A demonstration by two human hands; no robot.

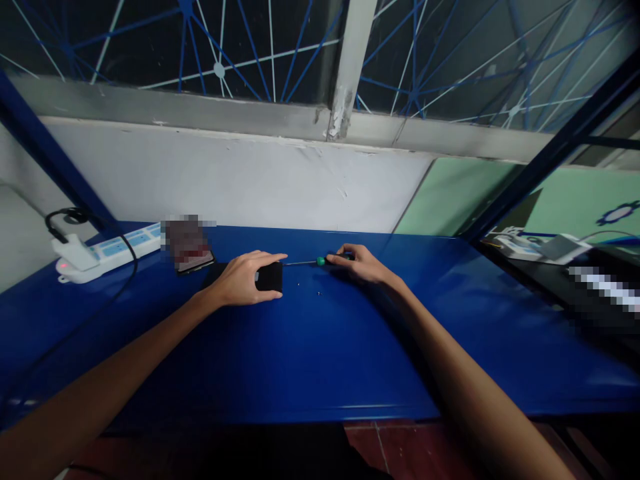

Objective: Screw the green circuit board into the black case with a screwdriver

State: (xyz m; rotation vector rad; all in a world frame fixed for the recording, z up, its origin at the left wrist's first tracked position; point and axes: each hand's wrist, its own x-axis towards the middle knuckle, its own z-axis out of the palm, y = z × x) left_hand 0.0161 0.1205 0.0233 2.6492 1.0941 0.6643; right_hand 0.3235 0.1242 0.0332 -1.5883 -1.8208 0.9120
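From my remote station I record the following. The left hand [243,279] grips a black box [271,279] on the blue table [300,363], thumb along its near edge and fingers along its far edge, partly open to the box's width. The right hand [357,265] is closed on a screwdriver with a green collar [321,261]; its shaft points left to the box's far right corner. I cannot tell whether the tip touches.

Two small metal bits [319,293] lie just right of the box, on the near side of the shaft. A flat dark object [187,243], its surface blurred, lies beyond the left wrist, near the box. Farther left sits a white power strip [140,241] bearing a plug [75,253]; a black cord [134,260] loops across the table's left part, well apart from the screwdriver. On the far right I note a white device [563,248] on a dark surface.
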